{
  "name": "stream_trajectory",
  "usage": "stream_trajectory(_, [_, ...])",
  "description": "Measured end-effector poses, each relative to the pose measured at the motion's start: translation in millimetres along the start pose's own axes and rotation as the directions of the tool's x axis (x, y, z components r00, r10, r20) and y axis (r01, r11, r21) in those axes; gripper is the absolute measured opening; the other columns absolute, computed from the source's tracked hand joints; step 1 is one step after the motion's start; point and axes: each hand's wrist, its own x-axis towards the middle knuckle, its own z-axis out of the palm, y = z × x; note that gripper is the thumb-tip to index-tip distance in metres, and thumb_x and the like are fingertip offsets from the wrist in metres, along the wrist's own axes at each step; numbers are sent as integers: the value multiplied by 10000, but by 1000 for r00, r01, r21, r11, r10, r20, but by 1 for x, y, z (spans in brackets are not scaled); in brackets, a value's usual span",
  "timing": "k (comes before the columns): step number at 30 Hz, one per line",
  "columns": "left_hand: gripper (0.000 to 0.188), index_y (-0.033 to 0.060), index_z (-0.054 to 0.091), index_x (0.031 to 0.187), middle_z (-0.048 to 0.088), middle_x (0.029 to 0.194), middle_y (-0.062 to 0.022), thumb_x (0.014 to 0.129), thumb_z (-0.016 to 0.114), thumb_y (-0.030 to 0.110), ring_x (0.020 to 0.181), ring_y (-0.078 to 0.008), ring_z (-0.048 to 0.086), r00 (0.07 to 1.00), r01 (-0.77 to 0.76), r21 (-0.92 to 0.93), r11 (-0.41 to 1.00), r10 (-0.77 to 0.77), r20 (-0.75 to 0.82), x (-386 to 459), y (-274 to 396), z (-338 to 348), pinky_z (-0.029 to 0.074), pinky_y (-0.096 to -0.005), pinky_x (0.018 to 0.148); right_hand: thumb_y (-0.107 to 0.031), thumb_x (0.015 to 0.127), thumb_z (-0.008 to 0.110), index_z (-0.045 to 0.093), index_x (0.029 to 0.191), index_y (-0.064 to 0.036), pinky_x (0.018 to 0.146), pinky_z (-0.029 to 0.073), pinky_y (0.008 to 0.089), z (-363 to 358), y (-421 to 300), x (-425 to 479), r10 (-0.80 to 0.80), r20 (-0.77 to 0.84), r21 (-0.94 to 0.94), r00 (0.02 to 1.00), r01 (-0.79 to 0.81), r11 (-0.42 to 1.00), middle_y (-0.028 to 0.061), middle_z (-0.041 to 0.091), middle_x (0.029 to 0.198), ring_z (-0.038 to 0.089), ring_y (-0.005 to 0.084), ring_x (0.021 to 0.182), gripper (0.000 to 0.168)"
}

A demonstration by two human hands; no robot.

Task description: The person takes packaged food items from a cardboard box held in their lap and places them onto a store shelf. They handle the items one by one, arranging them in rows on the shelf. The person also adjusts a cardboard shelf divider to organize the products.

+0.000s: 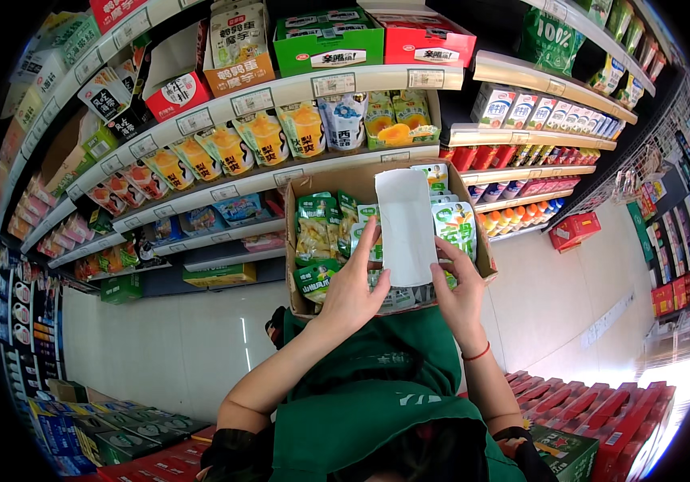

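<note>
A white cardboard piece point(406, 229), long and narrow with a torn-looking left edge, is upright between my hands. My left hand point(354, 283) touches its left edge with fingers and thumb; my right hand point(458, 283) is at its right edge. Behind and below it stands an open brown cardboard box point(489, 265) against my green apron. Green snack pouches point(317, 226) fill the box's left side, and white-and-green pouches point(454, 223) lie at its right. The cardboard hides part of the box's middle.
Store shelves point(200, 120) curve in front, with yellow drink pouches point(263, 137) and a green display box point(328, 45). Milk cartons point(495, 107) stand at the right. A red box point(575, 232) is on the tiled floor. Stacked red cartons point(613, 416) are behind me at the right.
</note>
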Motion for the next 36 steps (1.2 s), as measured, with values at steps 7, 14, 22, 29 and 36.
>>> stream_trajectory(7, [686, 80, 307, 1478, 563, 1281, -199, 866, 615, 53, 915, -223, 668, 996, 52, 51, 997, -55, 63, 1, -19, 2, 518, -342, 799, 61, 837, 609, 578, 1245, -8, 808, 537, 293, 3, 7, -3, 56, 80, -42, 995, -53, 998, 126, 629, 1157, 625, 188, 1043, 415])
stream_trajectory(14, [667, 81, 324, 1474, 564, 1262, -189, 874, 614, 43, 897, -194, 662, 996, 44, 15, 999, -45, 79, -1, -23, 3, 510, -318, 750, 66, 827, 616, 585, 1219, -8, 762, 549, 316, 5, 7, 0, 73, 79, -69, 994, -67, 995, 153, 630, 1031, 642, 234, 932, 399])
stream_trajectory(22, [655, 39, 283, 1483, 480, 1395, -168, 894, 568, -5, 970, -173, 636, 995, 57, -127, 990, -47, 86, 2, -28, 2, 499, -304, 851, 91, 824, 599, 581, 1235, -6, 773, 547, 312, 6, 0, -1, 46, 16, -16, 999, -46, 999, 147, 633, 1041, 642, 228, 943, 423])
stream_trajectory(29, [585, -13, 320, 1452, 555, 1291, -136, 921, 564, 11, 938, -129, 629, 998, 60, -211, 976, -64, -11, 3, -23, 2, 502, -267, 806, 108, 840, 567, 578, 1249, -8, 821, 538, 294, 4, -7, -7, -85, 5, -100, 996, 85, 991, 129, 619, 1167, 621, 199, 1052, 426])
stream_trajectory(36, [559, 22, 425, 1408, 575, 1283, -168, 885, 621, 61, 1034, -202, 638, 997, 29, -201, 979, -42, -62, 2, -13, -2, 518, -309, 842, 97, 828, 586, 560, 1243, 20, 838, 522, 303, 5, -5, -5, -156, -71, -96, 985, 149, 984, 144, 614, 1179, 634, 227, 989, 423])
